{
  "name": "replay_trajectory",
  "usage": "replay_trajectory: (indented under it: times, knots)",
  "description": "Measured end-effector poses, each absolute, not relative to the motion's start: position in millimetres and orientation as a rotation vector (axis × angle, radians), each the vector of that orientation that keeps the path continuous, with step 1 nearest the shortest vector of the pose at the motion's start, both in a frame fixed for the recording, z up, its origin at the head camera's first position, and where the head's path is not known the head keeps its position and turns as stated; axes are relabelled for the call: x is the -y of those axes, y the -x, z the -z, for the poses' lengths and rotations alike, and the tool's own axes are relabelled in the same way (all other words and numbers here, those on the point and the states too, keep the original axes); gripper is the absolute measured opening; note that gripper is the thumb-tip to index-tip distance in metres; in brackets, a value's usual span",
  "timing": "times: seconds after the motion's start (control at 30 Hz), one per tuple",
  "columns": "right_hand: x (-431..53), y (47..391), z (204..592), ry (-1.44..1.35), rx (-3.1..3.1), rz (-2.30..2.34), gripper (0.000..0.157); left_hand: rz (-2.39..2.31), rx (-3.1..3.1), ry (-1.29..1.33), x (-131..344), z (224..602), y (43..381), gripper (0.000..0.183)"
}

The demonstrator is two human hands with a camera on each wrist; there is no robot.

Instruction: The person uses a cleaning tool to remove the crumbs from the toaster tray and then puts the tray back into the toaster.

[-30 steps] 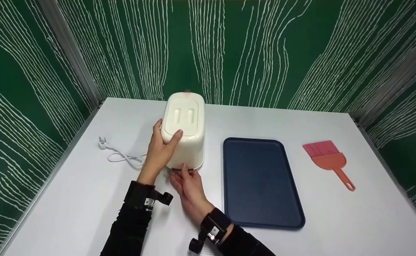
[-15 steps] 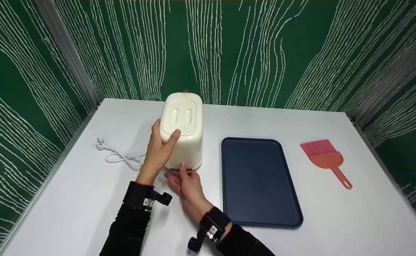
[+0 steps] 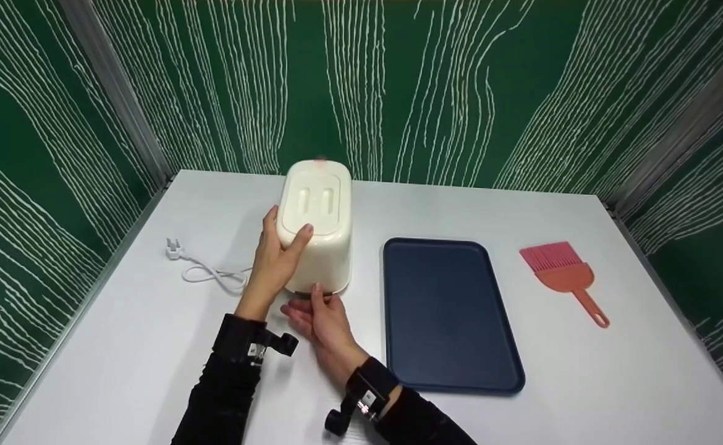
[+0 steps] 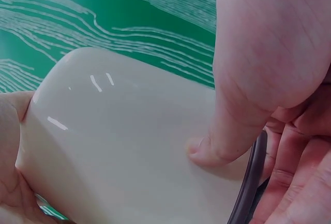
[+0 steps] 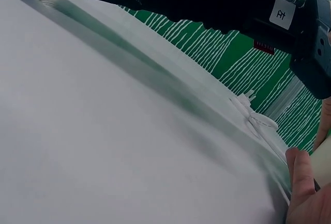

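Observation:
A cream toaster (image 3: 319, 259) with a dark bottom rim stands at the table's left middle; its top shows two short grooves. My left hand (image 3: 275, 266) holds its upper left corner, thumb over the top edge and fingers along the side. Low at the front, my right hand (image 3: 330, 327) has its thumb against the body, just above the bottom rim. In the left wrist view that right thumb (image 4: 207, 149) presses on the cream wall while the other fingers (image 4: 297, 177) curl below the dark rim (image 4: 253, 172). What the fingertips touch underneath is hidden.
A white cord with a plug (image 3: 174, 248) lies left of the toaster. To its right is a dark blue tray (image 3: 448, 315). Farther right lies a pink-bristled brush (image 3: 565, 275) with an orange handle. Green walls (image 3: 423, 93) with white lines surround the white table.
The right hand's fingers have moved slightly left and down by the toaster's base, with the thumb still at the rim. The left hand keeps its hold. The whole view has shifted slightly.

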State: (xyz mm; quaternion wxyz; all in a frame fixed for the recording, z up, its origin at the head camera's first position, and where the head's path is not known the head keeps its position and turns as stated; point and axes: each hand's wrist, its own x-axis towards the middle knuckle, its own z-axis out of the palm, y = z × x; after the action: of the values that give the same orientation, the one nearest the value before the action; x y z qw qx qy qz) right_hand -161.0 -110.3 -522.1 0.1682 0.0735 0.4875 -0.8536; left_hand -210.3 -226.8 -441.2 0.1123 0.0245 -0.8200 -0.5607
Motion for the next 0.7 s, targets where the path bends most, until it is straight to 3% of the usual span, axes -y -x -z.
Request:
replay_trajectory:
  times: [0.7]
  knots:
    - [116.2, 159.7, 518.5, -0.249, -1.538, 2.378, 0.041, 1.657, 2.426, -0.072, 228.8, 439.3, 209.0, 0.091]
